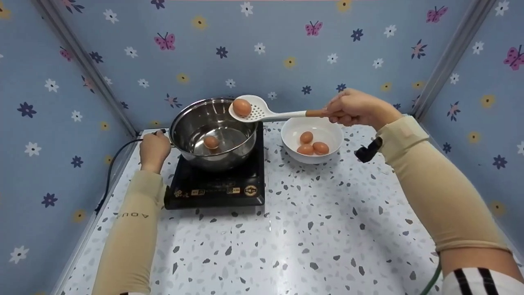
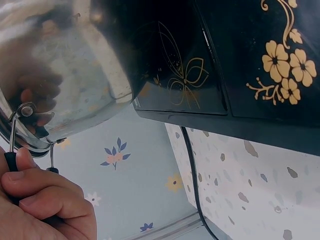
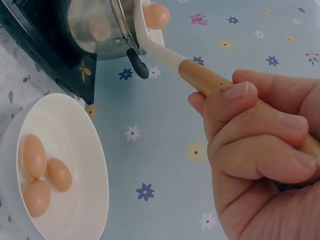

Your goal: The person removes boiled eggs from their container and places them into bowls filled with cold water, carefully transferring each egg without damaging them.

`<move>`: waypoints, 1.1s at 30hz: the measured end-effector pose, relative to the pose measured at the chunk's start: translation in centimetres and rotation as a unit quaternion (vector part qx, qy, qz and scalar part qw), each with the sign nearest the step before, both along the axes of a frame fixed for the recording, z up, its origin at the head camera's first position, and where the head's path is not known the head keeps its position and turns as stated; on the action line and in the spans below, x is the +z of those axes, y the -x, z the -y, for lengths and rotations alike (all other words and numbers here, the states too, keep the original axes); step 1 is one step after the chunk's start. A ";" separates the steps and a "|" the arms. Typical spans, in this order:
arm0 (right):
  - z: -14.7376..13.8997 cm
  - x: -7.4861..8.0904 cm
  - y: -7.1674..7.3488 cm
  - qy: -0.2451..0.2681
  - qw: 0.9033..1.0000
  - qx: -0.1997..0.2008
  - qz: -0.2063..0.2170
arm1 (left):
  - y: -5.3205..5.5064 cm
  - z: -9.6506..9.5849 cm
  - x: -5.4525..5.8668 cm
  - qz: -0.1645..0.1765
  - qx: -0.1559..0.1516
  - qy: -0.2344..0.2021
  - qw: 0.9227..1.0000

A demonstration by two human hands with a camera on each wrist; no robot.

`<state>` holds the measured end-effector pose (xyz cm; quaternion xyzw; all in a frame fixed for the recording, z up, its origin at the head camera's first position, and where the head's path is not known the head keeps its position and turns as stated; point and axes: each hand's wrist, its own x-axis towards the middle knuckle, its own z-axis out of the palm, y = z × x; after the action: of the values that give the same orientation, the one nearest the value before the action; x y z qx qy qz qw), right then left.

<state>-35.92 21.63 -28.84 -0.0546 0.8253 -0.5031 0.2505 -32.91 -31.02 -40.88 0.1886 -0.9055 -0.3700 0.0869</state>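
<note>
My right hand point(image 1: 355, 107) grips the wooden handle point(image 3: 202, 77) of a white slotted spoon point(image 1: 262, 107). One brown egg point(image 1: 242, 107) lies in the spoon's bowl, over the right rim of a steel pot point(image 1: 213, 157). Inside the pot another egg point(image 1: 211, 142) rests at the bottom. On the pot's left side my left hand point(image 1: 154, 148) holds the black side handle point(image 2: 11, 161), fingers curled round it in the left wrist view. To the right of the pot, a white bowl point(image 1: 288, 149) contains three eggs point(image 3: 60, 174).
Beneath the pot sits a black induction cooker point(image 1: 215, 200) on a speckled white table point(image 1: 278, 254). A black cable point(image 1: 110, 168) runs down at the left. Flower-patterned walls point(image 1: 262, 65) enclose the back and sides. The pot's other handle point(image 3: 137, 64) points toward the bowl side.
</note>
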 end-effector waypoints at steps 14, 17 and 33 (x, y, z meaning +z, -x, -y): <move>-4.0 0.5 -0.9 -0.007 0.999 -0.022 -0.024 | -0.1 0.0 -0.3 -0.018 0.008 0.006 1.000; -4.9 0.4 -1.1 -0.005 0.999 -0.029 -0.027 | -0.1 -0.1 -0.3 -0.012 0.013 0.004 1.000; -10.0 -1.6 -2.0 0.004 0.998 -0.061 -0.013 | 0.0 -0.1 0.0 -0.011 0.009 0.001 1.000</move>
<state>-33.91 31.62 -30.40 -0.0115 0.8282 -0.5201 0.2086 -32.88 -30.94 -40.92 0.1922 -0.9032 -0.3705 0.1007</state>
